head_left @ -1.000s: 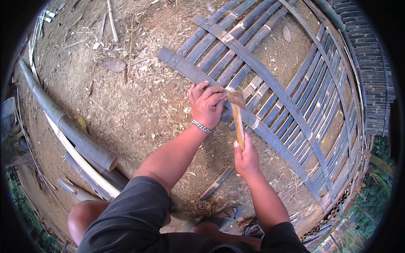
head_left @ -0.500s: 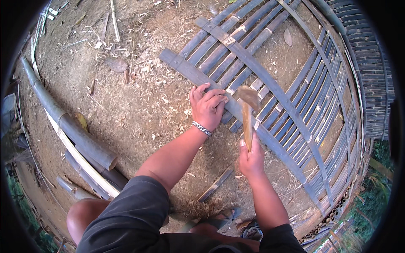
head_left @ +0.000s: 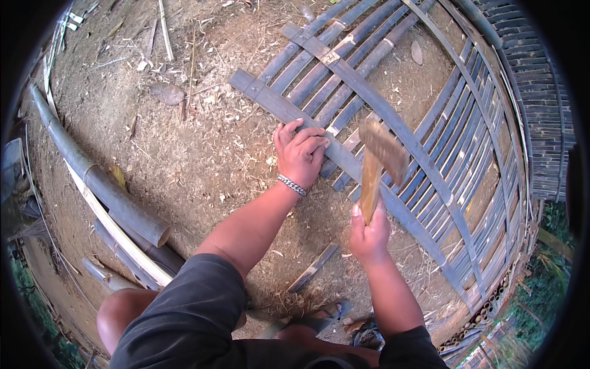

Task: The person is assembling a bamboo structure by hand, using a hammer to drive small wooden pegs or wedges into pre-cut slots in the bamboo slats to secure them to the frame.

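Observation:
My right hand [head_left: 370,232] is closed round the wooden handle of a hammer [head_left: 371,178]. The hammer's brown, worn head is raised above a lattice of split bamboo slats [head_left: 369,92] and looks slightly blurred. Across the slats' near ends runs a flat grey bamboo strip [head_left: 264,95]. My left hand [head_left: 301,149], with a chain bracelet at the wrist, grips this strip just left of the hammer, its fingers bent over it. Whether a nail is pinched under those fingertips cannot be made out.
Thick bamboo poles [head_left: 123,203] and a pale split length lie at the left. A short bamboo offcut [head_left: 313,268] is on the dirt near my sandalled foot [head_left: 332,312]. Wood shavings litter the ground. Another slatted bamboo panel [head_left: 522,80] stands at the far right.
The hammer head has lifted off the strip and swung to the right, toward me. My right hand has shifted slightly, while my left hand stays on the strip.

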{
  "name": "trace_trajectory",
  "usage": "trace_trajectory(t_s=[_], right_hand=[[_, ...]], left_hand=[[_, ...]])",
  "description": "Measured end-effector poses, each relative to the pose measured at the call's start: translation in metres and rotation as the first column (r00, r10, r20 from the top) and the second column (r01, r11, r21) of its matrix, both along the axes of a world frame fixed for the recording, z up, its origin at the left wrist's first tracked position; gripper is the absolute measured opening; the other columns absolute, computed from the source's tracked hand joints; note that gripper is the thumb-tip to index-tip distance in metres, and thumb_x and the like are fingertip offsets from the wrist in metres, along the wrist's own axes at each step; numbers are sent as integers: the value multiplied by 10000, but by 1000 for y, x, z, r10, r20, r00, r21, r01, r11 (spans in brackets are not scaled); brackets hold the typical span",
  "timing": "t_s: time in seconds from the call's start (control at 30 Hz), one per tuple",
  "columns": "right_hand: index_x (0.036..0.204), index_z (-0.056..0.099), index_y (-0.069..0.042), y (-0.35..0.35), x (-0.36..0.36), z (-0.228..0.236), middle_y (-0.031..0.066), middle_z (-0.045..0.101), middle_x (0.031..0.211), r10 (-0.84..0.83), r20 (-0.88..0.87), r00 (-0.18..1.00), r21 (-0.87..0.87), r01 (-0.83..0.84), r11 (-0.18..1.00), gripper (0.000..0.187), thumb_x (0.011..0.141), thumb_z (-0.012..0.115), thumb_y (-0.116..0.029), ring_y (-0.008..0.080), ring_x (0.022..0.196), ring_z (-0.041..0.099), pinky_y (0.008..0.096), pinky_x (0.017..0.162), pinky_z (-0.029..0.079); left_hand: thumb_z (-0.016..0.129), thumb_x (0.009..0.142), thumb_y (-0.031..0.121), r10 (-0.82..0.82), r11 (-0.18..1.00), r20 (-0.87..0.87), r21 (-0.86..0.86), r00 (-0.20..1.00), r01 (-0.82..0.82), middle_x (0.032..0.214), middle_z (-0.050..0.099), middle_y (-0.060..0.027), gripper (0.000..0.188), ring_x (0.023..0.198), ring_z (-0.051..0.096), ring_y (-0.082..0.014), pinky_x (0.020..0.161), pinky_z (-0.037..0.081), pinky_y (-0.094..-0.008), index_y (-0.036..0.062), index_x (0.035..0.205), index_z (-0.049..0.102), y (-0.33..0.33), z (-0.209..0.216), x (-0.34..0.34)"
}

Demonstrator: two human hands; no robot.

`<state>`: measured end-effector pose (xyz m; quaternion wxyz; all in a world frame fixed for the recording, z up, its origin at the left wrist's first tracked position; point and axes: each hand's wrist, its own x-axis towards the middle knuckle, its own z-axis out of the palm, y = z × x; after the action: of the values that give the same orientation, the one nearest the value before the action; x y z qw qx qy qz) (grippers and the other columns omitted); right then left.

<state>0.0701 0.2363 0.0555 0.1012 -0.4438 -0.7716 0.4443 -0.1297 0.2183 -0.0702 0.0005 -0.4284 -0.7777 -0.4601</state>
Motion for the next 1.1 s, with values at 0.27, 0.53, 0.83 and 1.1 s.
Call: trace_trajectory(t_s=[0.27,0.53,0.83,1.1], right_hand=[[1538,393,-16,0,-2,-7,311,632,1311,57,147,988,81,-70,994,579,997,568,-129,498,1138,651,524,941,545],[1542,376,-3,3,-5,-18,317,624,1317,73,259,963,22,-82,996,596,1001,580,-147,498,1180,628,533,974,520],[1389,545,-8,35,0,-41,217,711,1027,-238,174,956,214,199,956,523,933,729,-188,394,932,714,455,837,558],[1281,603,-18,63,-4,-56,140,688,853,-247,295,923,124,219,968,569,842,839,-292,332,795,699,442,745,548]], left_hand=[[808,821,156,2,1000,-5,15,1000,-2,1088,761,61,52,1286,545,-315,1154,290,-547,155,850,764,-1,0,-2],[814,821,162,-3,1000,-2,-2,1000,3,1088,762,66,53,1285,547,-315,1148,300,-546,157,840,765,-1,-1,2],[881,768,271,148,977,68,-166,987,-136,1080,718,-38,377,1181,567,-300,1106,337,-489,122,1077,725,-24,8,22],[851,816,356,252,944,109,-249,962,-219,960,672,-35,435,1107,561,-282,1073,349,-487,128,1165,727,-22,13,34]])
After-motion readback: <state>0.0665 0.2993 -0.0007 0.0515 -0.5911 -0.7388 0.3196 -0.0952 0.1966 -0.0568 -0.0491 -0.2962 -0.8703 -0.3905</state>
